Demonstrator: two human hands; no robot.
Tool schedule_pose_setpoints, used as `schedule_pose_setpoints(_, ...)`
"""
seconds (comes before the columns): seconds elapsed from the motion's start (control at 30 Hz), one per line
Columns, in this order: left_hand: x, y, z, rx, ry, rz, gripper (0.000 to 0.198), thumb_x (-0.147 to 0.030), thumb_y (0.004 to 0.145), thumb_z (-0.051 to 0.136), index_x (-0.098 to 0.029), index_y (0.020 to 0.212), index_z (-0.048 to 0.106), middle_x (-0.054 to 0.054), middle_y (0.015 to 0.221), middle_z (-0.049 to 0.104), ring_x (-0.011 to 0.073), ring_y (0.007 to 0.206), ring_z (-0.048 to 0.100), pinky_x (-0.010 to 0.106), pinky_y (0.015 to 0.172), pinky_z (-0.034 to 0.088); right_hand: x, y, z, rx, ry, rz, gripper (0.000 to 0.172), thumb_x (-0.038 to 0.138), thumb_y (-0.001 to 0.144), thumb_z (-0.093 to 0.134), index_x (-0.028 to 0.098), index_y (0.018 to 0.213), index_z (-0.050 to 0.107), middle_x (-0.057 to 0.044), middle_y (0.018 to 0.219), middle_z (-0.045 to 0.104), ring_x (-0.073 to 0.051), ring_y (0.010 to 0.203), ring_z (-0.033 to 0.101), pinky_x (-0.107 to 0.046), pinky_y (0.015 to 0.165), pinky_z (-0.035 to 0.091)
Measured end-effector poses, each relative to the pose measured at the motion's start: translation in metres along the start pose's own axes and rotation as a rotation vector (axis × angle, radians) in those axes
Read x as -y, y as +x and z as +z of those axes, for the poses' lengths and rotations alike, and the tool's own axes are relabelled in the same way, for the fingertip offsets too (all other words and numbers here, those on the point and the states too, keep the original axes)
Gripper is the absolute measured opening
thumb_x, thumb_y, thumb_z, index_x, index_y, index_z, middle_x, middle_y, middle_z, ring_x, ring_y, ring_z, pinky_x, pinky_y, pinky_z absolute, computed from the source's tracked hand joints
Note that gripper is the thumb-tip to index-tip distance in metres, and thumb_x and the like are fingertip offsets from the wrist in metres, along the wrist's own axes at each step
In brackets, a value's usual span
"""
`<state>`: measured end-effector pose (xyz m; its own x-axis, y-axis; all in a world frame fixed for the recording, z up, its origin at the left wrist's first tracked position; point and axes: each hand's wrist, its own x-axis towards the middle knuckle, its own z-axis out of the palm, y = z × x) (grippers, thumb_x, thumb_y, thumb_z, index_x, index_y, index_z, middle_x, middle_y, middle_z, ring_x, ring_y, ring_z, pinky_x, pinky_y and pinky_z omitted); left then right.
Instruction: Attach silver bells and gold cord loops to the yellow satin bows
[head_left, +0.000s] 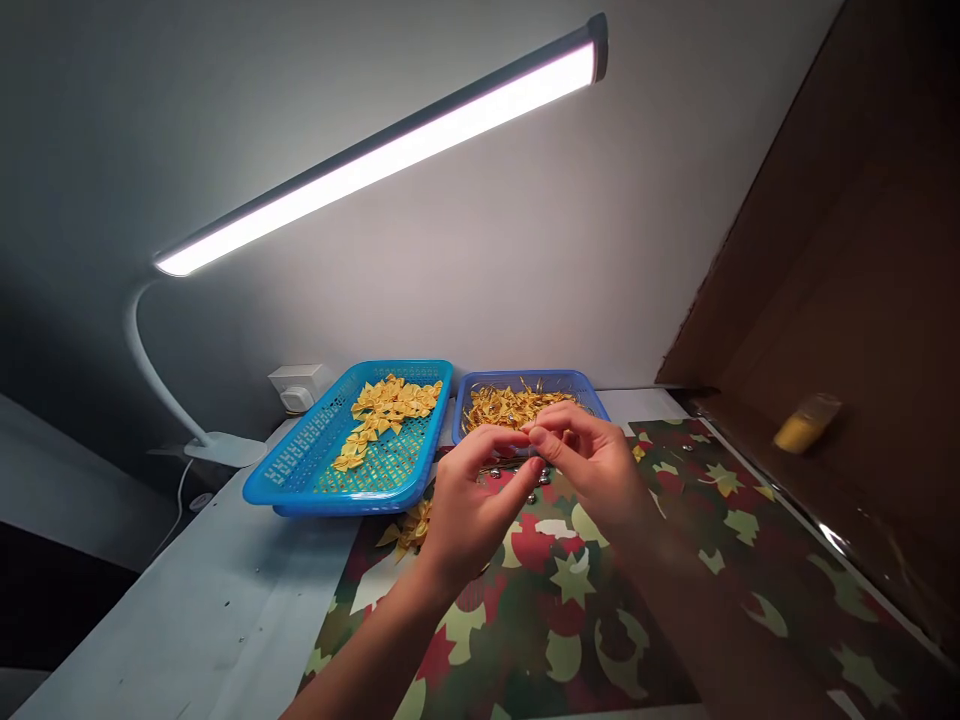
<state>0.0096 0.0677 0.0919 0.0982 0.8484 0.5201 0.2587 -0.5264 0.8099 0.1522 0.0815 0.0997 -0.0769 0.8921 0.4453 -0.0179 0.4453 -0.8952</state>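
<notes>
Holds the left hand [480, 495] and right hand [589, 460] fingertip to fingertip, both half curled, seemingly for fine handling; cannot make out anything gripped between. Has just behind them, presumably for easy reach, a violet-blue rectangular plastic basket [525, 374] heaped with tangled gold-coloured pieces [502, 405], and below, small shiny silver round pieces [531, 497] on a camouflage-patterned sheet [525, 610]. Has farther left a bright-blue perforated plastic basket [334, 498] of golden-yellow fabric bows [394, 400], perhaps separated to avoid mixing. Works beneath a long white bar lamp [390, 160], likely angled for close light.
</notes>
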Motion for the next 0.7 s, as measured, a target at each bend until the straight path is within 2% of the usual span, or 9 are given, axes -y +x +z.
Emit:
schedule_pose_setpoints(0.13, -0.0002, 0.0003, -0.0016, -0.044, 0.007, -0.004, 0.009, -0.024, 0.084, 0.066, -0.019, 0.079, 0.073, 0.003, 0.082, 0.072, 0.0168, 0.077, 0.065, 0.027, 0.071, 0.05, -0.0005, -0.0012, 0.0027, 0.003, 0.009, 0.021, 0.012, 0.033, 0.085, 0.067, 0.025, 0.076, 0.071, -0.002, 0.087, 0.064, -0.018, 0.083, 0.056, -0.031, 0.071, 0.041)
schedule_pose_setpoints(0.37, 0.0016, 0.0009, -0.0047, -0.013, -0.005, -0.056, 0.012, -0.025, 0.084, 0.064, -0.018, 0.079, 0.071, 0.004, 0.081, 0.071, 0.017, 0.076, 0.063, 0.027, 0.072, 0.048, -0.0013, -0.0011, 0.0033, -0.031, -0.031, 0.032, 0.013, 0.032, 0.084, 0.066, 0.024, 0.076, 0.071, -0.002, 0.084, 0.065, -0.017, 0.077, 0.055, -0.03, 0.066, 0.039)
schedule_pose_setpoints(0.53, 0.0057, 0.004, -0.006, 0.051, -0.194, -0.184, 0.017, -0.029, 0.083, 0.062, -0.017, 0.071, 0.061, 0.0, 0.072, 0.061, 0.0135, 0.069, 0.055, 0.024, 0.066, 0.045, -0.0002, -0.0016, 0.005, -0.034, -0.029, 0.042, 0.014, 0.032, 0.085, 0.065, 0.023, 0.075, 0.07, -0.001, 0.081, 0.065, -0.016, 0.071, 0.053, -0.029, 0.064, 0.038)
schedule_pose_setpoints(0.7, 0.0092, 0.0057, -0.0064, 0.086, -0.321, -0.26, 0.017, -0.032, 0.081, 0.068, -0.015, 0.077, 0.07, 0.005, 0.08, 0.069, 0.0171, 0.079, 0.06, 0.028, 0.075, 0.049, -0.0021, -0.0016, 0.0058, -0.026, -0.003, 0.052, 0.014, 0.033, 0.085, 0.065, 0.023, 0.076, 0.07, -0.001, 0.082, 0.065, -0.016, 0.074, 0.054, -0.029, 0.066, 0.039)
